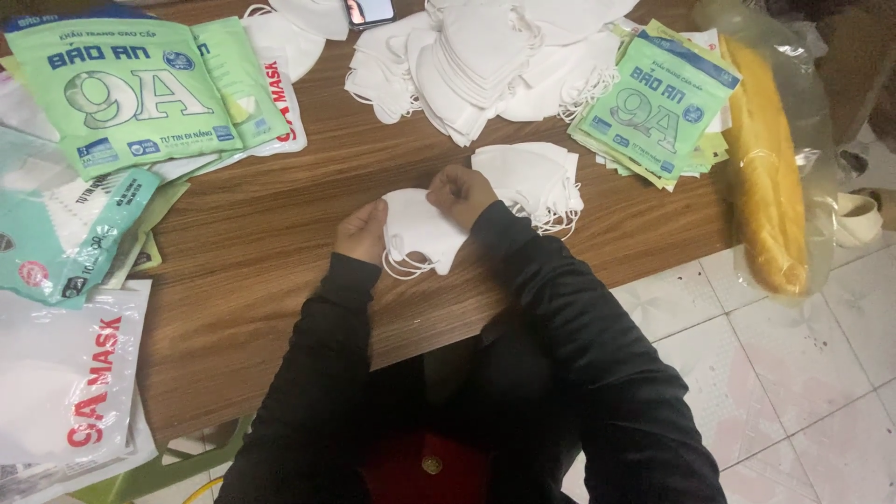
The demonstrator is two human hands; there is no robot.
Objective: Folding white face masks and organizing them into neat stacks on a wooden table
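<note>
Head view, the only one:

Both hands on one white mask point(422, 229), held low over the near-middle of the wooden table point(271, 233). Left hand point(362, 231) has its left edge, fingers curled round it. Right hand point(461, 193) pinches the top right corner, knuckles bunched. So both grips are closed on the mask. Can't tell whether its underside touches the wood.

Ear loops point(403, 268) hang loose off the lower edge.

Handling, my read: thin folded fabric, very light, soft, no stiffness to speak of. It'll flop if held by one corner and crease if squeezed. Not slippery, not breakable, but the loops snag easily. Best hold is the two opposite edges, as now, or along the centre fold. Keep fingers off the loops.

Around it:
- small stack of masks point(532, 182) just right of the right hand, loops trailing at the near side
- big loose pile of masks point(485, 56) at the far edge
- green pouches point(653, 107) at far right, fanned stack
- more green pouches point(121, 89) at far left
- white printed bags point(65, 373) at near left, overhanging the table edge
- long yellow roll in clear plastic point(767, 168) along the right table edge, one end past the corner
- tiled floor point(803, 373) on the right
</note>
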